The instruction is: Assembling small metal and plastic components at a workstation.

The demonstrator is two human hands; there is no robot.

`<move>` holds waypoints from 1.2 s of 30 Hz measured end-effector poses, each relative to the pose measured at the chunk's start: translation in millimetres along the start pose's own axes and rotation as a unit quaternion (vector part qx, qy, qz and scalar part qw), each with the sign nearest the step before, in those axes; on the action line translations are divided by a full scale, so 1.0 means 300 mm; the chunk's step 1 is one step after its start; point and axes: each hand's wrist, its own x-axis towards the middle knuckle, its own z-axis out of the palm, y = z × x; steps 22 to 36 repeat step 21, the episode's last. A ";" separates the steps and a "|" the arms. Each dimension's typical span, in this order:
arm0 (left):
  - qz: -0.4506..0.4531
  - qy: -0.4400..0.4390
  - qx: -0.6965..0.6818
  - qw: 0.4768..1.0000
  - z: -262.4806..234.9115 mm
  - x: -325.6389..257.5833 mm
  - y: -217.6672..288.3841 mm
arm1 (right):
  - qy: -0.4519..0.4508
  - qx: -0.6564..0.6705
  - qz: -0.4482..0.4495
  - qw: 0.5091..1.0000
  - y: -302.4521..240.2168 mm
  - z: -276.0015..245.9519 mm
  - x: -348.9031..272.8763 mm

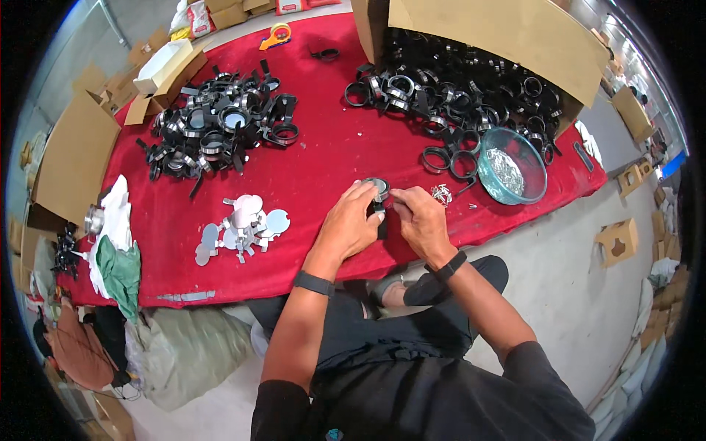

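Both hands pinching 1 black ring part (379,192) over red table (323,162) front edge: left hand (351,224) wrapped around, right hand (419,220) fingertips on rim. Silver discs (243,224) left, glass bowl (512,167) right, black part piles beyond.

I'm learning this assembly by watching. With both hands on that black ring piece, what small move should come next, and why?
Probably press the round disc down into the black ring. The left hand and right hand both pinch it over the red table, and the disc seems to sit on top, though seating is unclear.
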 end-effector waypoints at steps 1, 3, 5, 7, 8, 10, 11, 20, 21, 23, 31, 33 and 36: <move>0.008 -0.003 -0.001 1.000 0.000 0.001 -0.008 | -0.001 -0.016 -0.022 1.000 -0.010 0.004 0.010; 0.015 -0.006 -0.003 1.000 0.004 0.003 -0.019 | -0.002 -0.032 -0.044 0.999 -0.016 0.014 0.019; 0.028 -0.003 -0.008 1.000 0.010 0.008 -0.024 | 0.002 -0.063 -0.085 0.994 -0.015 0.022 0.022; 0.035 0.007 -0.013 0.999 0.024 0.010 -0.057 | -0.007 -0.076 -0.095 0.992 -0.023 0.033 0.029; 0.044 0.017 -0.018 0.999 0.031 0.010 -0.073 | -0.015 -0.091 -0.105 0.990 -0.029 0.038 0.030; 0.052 0.019 -0.021 0.998 0.035 0.020 -0.078 | -0.014 -0.088 -0.111 0.990 -0.031 0.046 0.025; 0.059 0.021 -0.024 0.998 0.038 0.022 -0.079 | -0.013 -0.084 -0.118 0.989 -0.031 0.050 0.022; 0.037 0.026 -0.034 0.998 0.031 0.034 -0.039 | 0.014 -0.066 -0.121 0.990 -0.009 0.066 0.006; 0.035 0.015 -0.022 0.999 0.028 0.038 -0.045 | 0.015 -0.065 -0.119 0.991 -0.010 0.066 0.001; 0.035 0.015 -0.022 0.999 0.028 0.038 -0.045 | 0.015 -0.065 -0.119 0.991 -0.010 0.066 0.001; 0.035 0.015 -0.022 0.999 0.028 0.038 -0.045 | 0.015 -0.065 -0.119 0.991 -0.010 0.066 0.001; 0.035 0.015 -0.022 0.999 0.028 0.038 -0.045 | 0.015 -0.065 -0.119 0.991 -0.010 0.066 0.001; 0.035 0.015 -0.022 0.999 0.028 0.038 -0.045 | 0.015 -0.065 -0.119 0.991 -0.010 0.066 0.001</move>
